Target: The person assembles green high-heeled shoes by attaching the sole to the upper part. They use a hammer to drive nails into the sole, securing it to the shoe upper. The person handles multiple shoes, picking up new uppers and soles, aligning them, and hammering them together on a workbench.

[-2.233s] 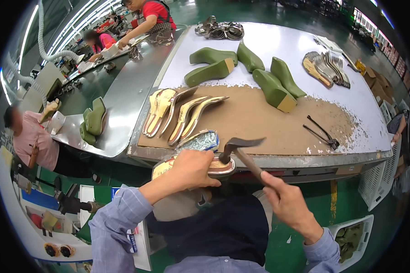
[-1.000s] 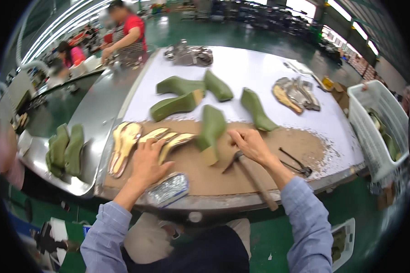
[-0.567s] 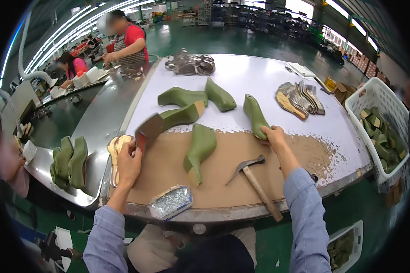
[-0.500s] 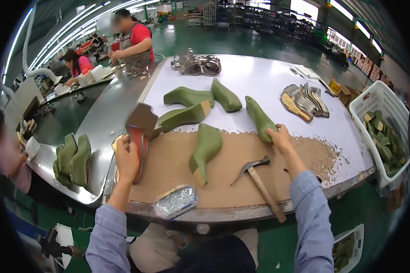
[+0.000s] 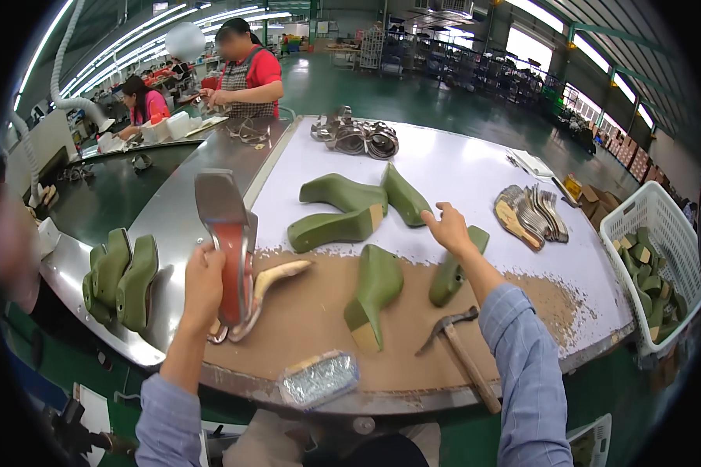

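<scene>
While the red sole (image 5: 230, 268) is being clamped in the fingers of the left hand (image 5: 203, 284) at eleven o'clock, a twist is being risked by the one-edge grip. The sole's long axis is being pointed toward twelve, grey end first. Beyond, at one o'clock, the right hand (image 5: 449, 230), fingers apart, is being held beside a green last (image 5: 404, 194).

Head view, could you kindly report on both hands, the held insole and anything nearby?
Left hand: gripping red-and-grey insole, red side showing. Right hand: open, empty, fingertips near a green last. Nearby: hammer on brown mat, beside right sleeve.
</scene>
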`<action>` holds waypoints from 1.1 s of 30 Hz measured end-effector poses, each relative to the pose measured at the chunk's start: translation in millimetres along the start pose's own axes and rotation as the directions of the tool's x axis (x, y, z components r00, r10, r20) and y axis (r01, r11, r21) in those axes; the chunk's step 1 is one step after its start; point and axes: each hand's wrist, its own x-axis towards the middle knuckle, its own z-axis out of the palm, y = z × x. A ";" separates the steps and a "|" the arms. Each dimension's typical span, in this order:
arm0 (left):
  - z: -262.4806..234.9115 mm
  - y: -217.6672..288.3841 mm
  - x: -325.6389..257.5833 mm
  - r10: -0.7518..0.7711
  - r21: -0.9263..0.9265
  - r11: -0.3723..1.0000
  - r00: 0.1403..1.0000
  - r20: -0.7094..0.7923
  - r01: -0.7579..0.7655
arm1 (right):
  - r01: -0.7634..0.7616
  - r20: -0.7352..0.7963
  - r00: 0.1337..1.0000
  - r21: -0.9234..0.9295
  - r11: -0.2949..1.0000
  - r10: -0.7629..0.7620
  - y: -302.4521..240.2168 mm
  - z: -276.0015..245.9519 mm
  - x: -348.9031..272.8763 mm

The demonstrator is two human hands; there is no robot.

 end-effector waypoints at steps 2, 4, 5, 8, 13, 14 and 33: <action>-13.2 -17.7 -16.5 -0.185 -0.207 0.957 0.977 0.104 0.203 | -0.103 0.059 0.993 -0.019 0.994 0.104 -2.2 25.0 31.2; 6.9 -30.0 -38.9 -0.279 -0.287 0.906 0.949 0.149 0.311 | -0.229 0.061 0.970 -0.106 0.968 0.237 28.1 39.3 58.2; 7.3 -32.7 -46.4 -0.280 -0.270 0.912 0.949 0.144 0.310 | -0.154 0.124 0.978 -0.096 0.983 0.166 29.5 49.2 65.5; 6.8 -52.4 -54.8 -0.299 -0.181 0.930 0.944 0.140 0.321 | -0.048 0.298 0.952 -0.087 0.995 0.072 29.3 65.6 72.7; 20.1 -64.6 -42.0 -0.176 -0.138 0.973 0.981 0.080 0.186 | 0.130 -0.150 0.962 -0.483 0.866 -0.228 16.2 77.4 42.9; 13.0 -68.4 -41.8 -0.150 -0.146 0.977 0.987 0.058 0.157 | 0.265 -0.198 0.896 -0.482 0.835 -0.398 -5.5 66.7 36.1; 66.8 17.1 -176.8 -0.051 -0.238 0.966 0.978 0.202 0.099 | -0.760 -0.856 0.145 0.226 0.610 0.497 341.1 -421.7 -401.7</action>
